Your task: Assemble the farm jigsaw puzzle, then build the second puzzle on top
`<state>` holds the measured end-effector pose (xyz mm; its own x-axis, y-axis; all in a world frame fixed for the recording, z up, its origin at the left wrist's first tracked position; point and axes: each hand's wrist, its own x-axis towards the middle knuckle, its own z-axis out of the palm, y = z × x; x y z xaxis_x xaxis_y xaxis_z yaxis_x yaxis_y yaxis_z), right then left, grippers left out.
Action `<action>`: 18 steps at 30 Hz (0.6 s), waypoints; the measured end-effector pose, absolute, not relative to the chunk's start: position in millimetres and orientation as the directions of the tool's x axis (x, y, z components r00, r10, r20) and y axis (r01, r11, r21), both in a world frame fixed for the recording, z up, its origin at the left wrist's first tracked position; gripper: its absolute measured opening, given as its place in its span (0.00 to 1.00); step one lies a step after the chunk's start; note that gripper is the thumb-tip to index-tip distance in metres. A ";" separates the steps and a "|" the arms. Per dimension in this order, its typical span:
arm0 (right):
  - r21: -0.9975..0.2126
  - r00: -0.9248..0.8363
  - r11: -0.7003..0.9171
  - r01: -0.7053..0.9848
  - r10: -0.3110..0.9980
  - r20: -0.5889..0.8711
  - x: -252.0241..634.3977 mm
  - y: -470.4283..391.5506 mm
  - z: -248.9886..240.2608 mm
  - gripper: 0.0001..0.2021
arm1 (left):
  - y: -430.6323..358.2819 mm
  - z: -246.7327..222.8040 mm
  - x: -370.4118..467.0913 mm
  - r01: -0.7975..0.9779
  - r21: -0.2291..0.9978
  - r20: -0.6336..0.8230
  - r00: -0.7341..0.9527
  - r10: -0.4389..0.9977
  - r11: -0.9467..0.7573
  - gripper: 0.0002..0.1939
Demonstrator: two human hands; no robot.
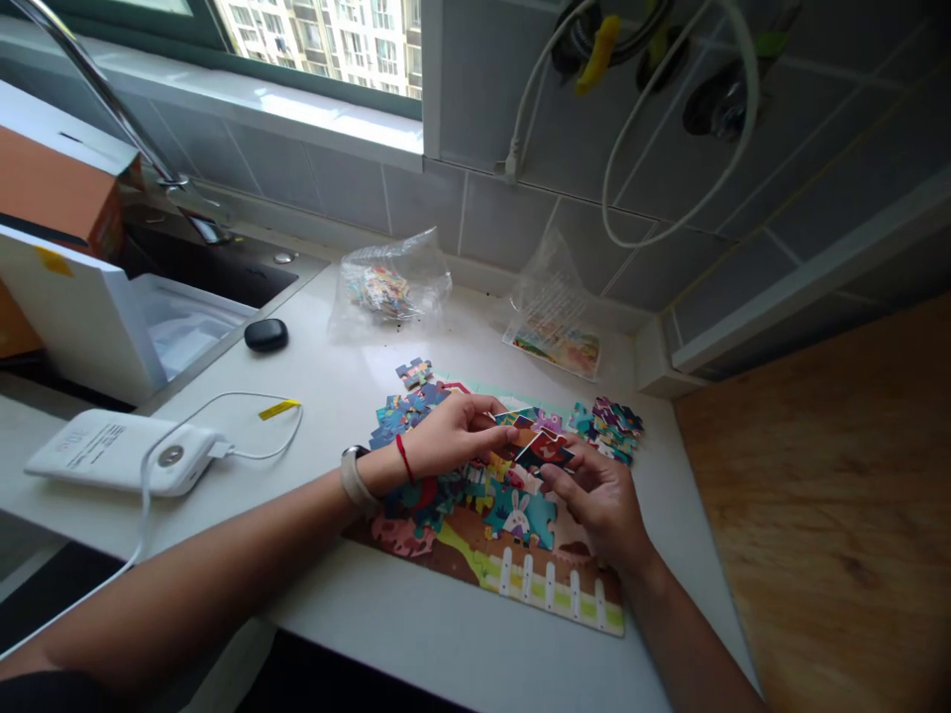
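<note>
My right hand (pixel 605 505) pinches a dark jigsaw puzzle piece (pixel 546 451) with a red patch, above the puzzle. Close to it, my left hand (pixel 453 433) has its thumb and fingers curled around the edge of an orange-brown puzzle piece (pixel 524 437), partly hidden by the fingers. Below both hands lies the puzzle board (pixel 461 555), printed with a white fence and brown ground. A joined section with a white rabbit (pixel 518 515) rests on it. Loose blue pieces (pixel 408 411) are heaped by my left wrist, and dark multicoloured pieces (pixel 613 426) lie beyond my right hand.
A clear bag of pieces (pixel 386 292) and another bag with a picture card (pixel 557 342) lie near the wall. A black case (pixel 265 335) and a white power bank (pixel 123 454) with a cable are left. Boxes (pixel 59 178) stand at the sink.
</note>
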<state>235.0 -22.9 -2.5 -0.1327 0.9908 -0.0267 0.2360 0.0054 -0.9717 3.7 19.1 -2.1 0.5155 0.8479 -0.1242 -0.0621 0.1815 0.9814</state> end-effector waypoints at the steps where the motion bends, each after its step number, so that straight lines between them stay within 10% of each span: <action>1: -0.966 -0.108 -0.021 0.259 0.993 -0.051 235.2 -22.7 -1.7 0.19 | 18.5 -2.1 3.2 -0.014 0.991 -0.106 0.527 0.843 0.133 0.19; 12: -0.973 0.008 -0.141 0.182 0.990 -0.142 234.6 -22.9 1.6 0.23 | 30.3 20.4 -19.9 0.399 0.771 0.188 0.601 0.777 -0.496 0.19; 18: -0.983 0.291 0.031 0.180 0.953 0.083 262.8 0.8 -11.0 0.19 | -4.1 28.1 -66.2 0.619 0.533 0.242 0.543 0.804 -0.578 0.28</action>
